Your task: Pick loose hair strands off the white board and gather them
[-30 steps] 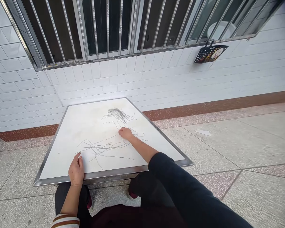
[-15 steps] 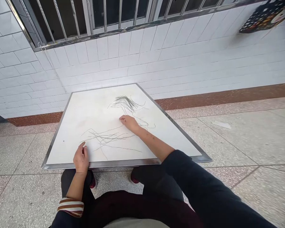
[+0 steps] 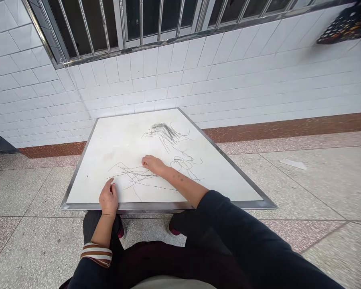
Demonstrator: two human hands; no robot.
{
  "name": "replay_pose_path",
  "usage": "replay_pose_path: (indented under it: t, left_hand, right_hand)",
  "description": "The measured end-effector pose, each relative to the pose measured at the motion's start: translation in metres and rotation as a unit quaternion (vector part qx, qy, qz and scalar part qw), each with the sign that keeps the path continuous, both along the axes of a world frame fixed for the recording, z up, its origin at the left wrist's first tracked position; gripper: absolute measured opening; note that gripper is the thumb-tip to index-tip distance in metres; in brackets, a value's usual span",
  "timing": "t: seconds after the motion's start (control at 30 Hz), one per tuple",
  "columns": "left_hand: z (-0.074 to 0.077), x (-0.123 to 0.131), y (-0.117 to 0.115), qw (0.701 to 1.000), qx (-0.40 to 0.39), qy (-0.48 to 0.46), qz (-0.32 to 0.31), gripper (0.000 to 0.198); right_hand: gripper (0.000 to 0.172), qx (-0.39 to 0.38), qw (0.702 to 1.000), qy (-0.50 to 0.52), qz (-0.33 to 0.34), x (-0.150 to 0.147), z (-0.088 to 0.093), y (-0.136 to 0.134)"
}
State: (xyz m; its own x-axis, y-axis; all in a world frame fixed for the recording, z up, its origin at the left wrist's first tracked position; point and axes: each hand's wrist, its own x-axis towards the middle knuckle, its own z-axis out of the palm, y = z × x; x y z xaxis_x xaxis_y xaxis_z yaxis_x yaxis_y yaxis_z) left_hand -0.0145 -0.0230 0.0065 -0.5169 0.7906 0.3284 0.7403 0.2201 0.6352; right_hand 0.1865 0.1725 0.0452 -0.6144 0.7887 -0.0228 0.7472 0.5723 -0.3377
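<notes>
Thin dark wire-like strands lie on a white board-like tabletop (image 3: 90,160) with a metal rim. Several long strands (image 3: 135,175) cross loosely near the front, and a denser bundle (image 3: 165,131) sits farther back. My right hand (image 3: 153,164) reaches over the crossed strands, its fingertips pinched together at their upper edge; whatever is between them is too small to make out. Near the front rim, my left hand (image 3: 108,197) rests at the left ends of the strands, thumb and index finger apart. I see nothing held in it.
More curled strands (image 3: 185,162) lie right of my right hand. Behind the table stands a white tiled wall (image 3: 156,94) with a barred window (image 3: 150,20). A patterned bag (image 3: 343,24) hangs at upper right, and a white scrap (image 3: 293,163) lies on the floor.
My right hand has moved left and nearer to me, from below the bundle to the crossed strands, uncovering the curled ones. My left hand stays about where it was on the table.
</notes>
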Motion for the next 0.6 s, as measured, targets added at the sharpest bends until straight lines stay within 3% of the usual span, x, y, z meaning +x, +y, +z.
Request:
replay_pose_path:
  t: [0.17,0.37,0.5,0.6]
  left_hand:
    - [-0.001,-0.001,-0.001,1.000,0.003,-0.011,-0.003,0.037]
    - [-0.001,-0.001,0.000,0.999,0.016,-0.052,-0.003,0.037]
    - [0.004,-0.003,-0.003,0.994,0.044,-0.100,-0.010,0.037]
    - [0.013,0.003,-0.008,0.985,0.073,-0.152,-0.029,0.037]
  right_hand:
    - [0.012,-0.011,0.999,-0.026,0.025,0.007,0.017,-0.006]
    - [0.015,-0.012,1.000,0.016,0.006,0.033,0.052,-0.026]
    - [0.008,-0.049,0.995,0.088,-0.012,0.054,0.068,-0.066]
    - [0.012,-0.122,0.977,0.173,0.013,0.066,0.069,-0.113]
